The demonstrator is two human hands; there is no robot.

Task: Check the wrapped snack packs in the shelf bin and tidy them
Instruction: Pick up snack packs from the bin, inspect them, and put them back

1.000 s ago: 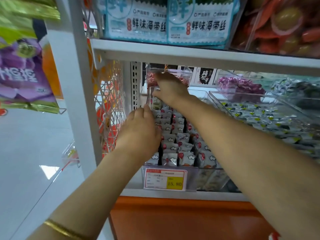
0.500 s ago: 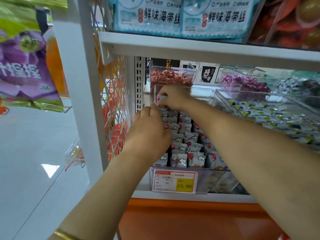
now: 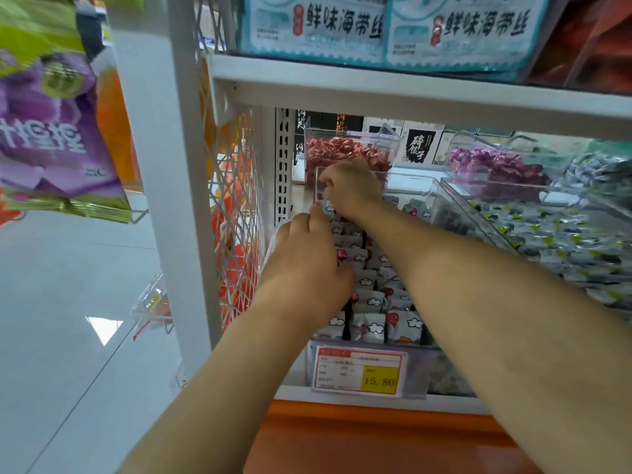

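Clear plastic shelf bin (image 3: 410, 179) holds rows of white cloud-printed snack packs (image 3: 369, 302) above a 15.80 price tag (image 3: 359, 374). Left hand (image 3: 307, 265) lies over the near-left rows and right hand (image 3: 352, 189) reaches the far-left corner, both with fingers curled down among packs; whether either grips one cannot be told. White mesh panel (image 3: 236, 200) crowds the left, the upper shelf (image 3: 410, 94) sits close overhead, and a bin of red sweets (image 3: 342, 148) stands just behind.

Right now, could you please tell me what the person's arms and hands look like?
The left hand and the right hand are bare: no gloves, and no rings that I can make out. The left forearm and right forearm are bare too, with no sleeve, watch or bracelet showing in this view.
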